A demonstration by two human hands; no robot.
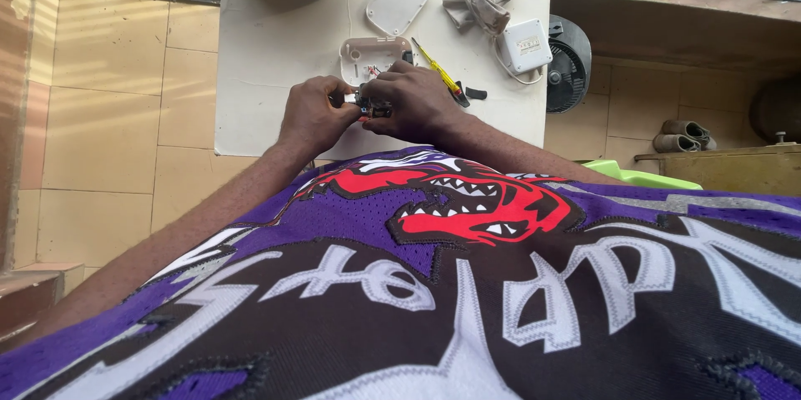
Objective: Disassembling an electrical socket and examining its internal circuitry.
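Both hands' grip [367, 105] closed around small dark part [368, 105]

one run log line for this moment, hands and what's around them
left hand: grip on small dark part | right hand: same part | behind: open white casing, yellow screwdriver | surface: white table
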